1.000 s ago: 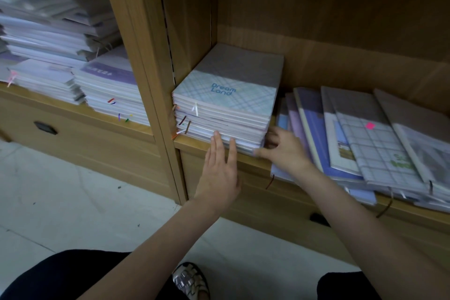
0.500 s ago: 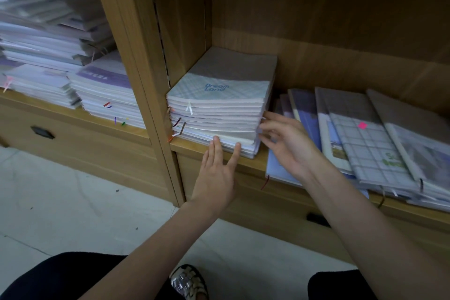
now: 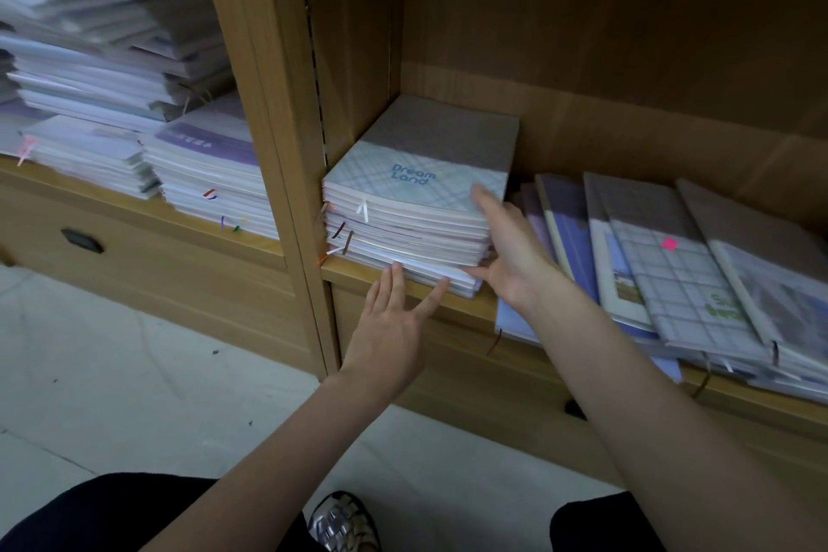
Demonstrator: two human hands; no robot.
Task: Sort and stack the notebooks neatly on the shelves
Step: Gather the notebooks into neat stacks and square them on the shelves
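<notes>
Both hands square up a notebook stack on the shelf.

The stack (image 3: 416,202), topped by a "Dream Land" cover, sits in the shelf's (image 3: 358,271) left corner against the upright. The left hand (image 3: 394,323) has straight, spread fingers, tips touching the stack's lower front edge. The right hand (image 3: 506,247) lies flat against the stack's right side, fingers straight, thumb low along the front. Just right of it, loose notebooks (image 3: 663,255) lie fanned and overlapping, overhanging the edge.

The fanned notebooks (image 3: 672,264) run off the right edge — green cover lettering (image 3: 723,309) blurred, unreadable.
</notes>
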